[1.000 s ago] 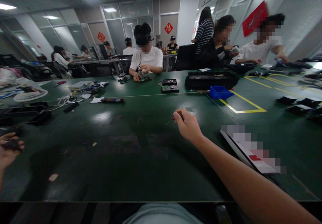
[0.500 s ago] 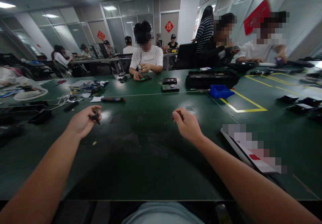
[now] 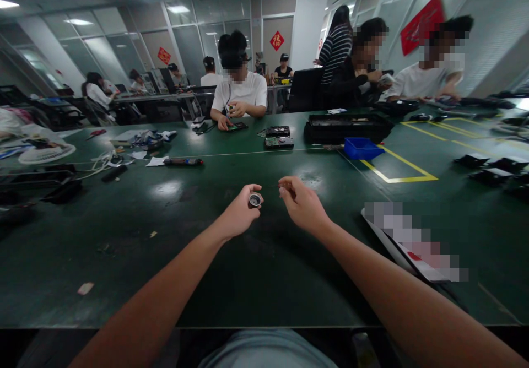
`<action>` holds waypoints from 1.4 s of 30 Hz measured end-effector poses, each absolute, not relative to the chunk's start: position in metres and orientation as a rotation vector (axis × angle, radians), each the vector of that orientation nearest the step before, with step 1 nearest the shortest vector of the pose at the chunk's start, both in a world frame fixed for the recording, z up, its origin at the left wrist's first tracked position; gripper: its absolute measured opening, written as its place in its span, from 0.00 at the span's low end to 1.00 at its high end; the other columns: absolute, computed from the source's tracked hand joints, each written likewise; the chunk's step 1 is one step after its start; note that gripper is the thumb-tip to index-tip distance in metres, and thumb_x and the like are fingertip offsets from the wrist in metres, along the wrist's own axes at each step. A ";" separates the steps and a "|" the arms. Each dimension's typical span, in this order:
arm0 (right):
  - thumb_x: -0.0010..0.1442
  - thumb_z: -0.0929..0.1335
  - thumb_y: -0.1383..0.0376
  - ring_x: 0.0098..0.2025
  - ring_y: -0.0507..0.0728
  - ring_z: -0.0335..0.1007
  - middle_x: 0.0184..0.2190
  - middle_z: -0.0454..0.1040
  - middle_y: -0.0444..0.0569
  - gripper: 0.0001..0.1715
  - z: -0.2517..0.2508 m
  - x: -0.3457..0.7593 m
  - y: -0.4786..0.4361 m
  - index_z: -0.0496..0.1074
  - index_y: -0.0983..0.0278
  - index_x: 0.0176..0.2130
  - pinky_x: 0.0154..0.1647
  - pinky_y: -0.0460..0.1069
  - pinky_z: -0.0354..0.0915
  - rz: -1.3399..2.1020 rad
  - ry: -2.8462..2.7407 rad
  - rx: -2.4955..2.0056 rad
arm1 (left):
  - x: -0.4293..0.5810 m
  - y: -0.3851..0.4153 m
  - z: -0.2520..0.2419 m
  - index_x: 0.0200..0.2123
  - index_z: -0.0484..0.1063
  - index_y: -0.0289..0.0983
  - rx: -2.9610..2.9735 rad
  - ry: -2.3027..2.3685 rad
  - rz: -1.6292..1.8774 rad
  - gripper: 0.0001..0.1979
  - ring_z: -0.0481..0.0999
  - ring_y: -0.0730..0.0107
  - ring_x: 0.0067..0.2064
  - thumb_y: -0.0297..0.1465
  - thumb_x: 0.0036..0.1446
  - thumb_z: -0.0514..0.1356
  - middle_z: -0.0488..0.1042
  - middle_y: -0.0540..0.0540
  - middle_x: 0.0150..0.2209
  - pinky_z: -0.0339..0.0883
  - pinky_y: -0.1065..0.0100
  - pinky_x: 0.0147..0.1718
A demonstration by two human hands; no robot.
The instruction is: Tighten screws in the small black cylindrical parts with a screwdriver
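My left hand point(image 3: 247, 209) is closed around a small round dark part with a silvery ring point(image 3: 255, 200), its open face turned up toward me. Just right of it, my right hand point(image 3: 303, 203) pinches a thin metal rod point(image 3: 273, 185) whose tip points left, toward the left hand. A bit of red shows at the right fingertips; the rest of the rod is hidden by the fingers. The two hands are close together above the green table point(image 3: 231, 280), with a small gap between the rod and the round part.
A blue tray point(image 3: 362, 149) and a long black housing point(image 3: 349, 129) stand back right. Hard drives point(image 3: 279, 142) lie at the back middle, an electric screwdriver point(image 3: 184, 161) back left. A pale flat device point(image 3: 407, 241) lies right. A person point(image 3: 239, 92) works opposite; others sit at right.
My left hand has swung right with the round part, from the left side to beside my right hand. The rod in my right hand has tilted from pointing down-left to nearly level.
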State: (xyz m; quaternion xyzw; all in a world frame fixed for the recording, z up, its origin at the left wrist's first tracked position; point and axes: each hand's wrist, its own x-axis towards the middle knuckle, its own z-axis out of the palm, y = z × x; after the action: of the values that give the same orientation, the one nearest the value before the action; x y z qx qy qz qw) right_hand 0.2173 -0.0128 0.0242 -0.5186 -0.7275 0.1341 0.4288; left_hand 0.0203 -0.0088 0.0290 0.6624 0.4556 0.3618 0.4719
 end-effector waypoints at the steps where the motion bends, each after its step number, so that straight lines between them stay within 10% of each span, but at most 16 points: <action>1: 0.66 0.63 0.64 0.34 0.58 0.75 0.33 0.78 0.49 0.12 0.025 0.217 -0.013 0.69 0.63 0.48 0.37 0.52 0.65 0.352 -1.826 -1.294 | 0.022 -0.008 0.023 0.54 0.63 0.37 1.708 1.153 0.875 0.29 0.72 0.66 0.44 0.18 0.47 0.57 0.71 0.45 0.44 0.64 0.65 0.46; 9: 0.65 0.66 0.54 0.23 0.53 0.67 0.22 0.71 0.43 0.15 0.036 0.212 -0.024 0.71 0.62 0.31 0.27 0.49 0.59 0.325 -1.791 -1.281 | 0.012 -0.005 0.003 0.46 0.73 0.39 2.074 1.221 0.942 0.15 0.73 0.62 0.51 0.21 0.55 0.61 0.74 0.46 0.48 0.64 0.59 0.55; 34: 0.67 0.63 0.61 0.37 0.57 0.79 0.35 0.80 0.50 0.09 0.028 0.210 -0.029 0.70 0.61 0.44 0.40 0.52 0.70 0.393 -1.664 -1.085 | 0.002 0.001 -0.001 0.55 0.73 0.44 2.073 1.214 0.946 0.21 0.71 0.59 0.59 0.29 0.58 0.64 0.75 0.46 0.56 0.59 0.54 0.62; 42: 0.60 0.70 0.53 0.20 0.51 0.61 0.18 0.67 0.41 0.20 0.036 0.211 -0.030 0.65 0.60 0.24 0.24 0.48 0.58 0.218 -1.697 -1.233 | -0.002 0.003 -0.004 0.56 0.73 0.45 2.120 1.208 0.960 0.22 0.72 0.59 0.58 0.31 0.58 0.65 0.75 0.46 0.56 0.60 0.54 0.61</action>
State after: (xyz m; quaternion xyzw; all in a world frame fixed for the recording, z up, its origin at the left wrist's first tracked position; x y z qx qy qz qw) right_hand 0.2113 -0.0300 0.0362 -0.5084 -0.6997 0.0899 0.4938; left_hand -0.0022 0.0026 -0.0041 0.7813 0.4454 0.3539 0.2569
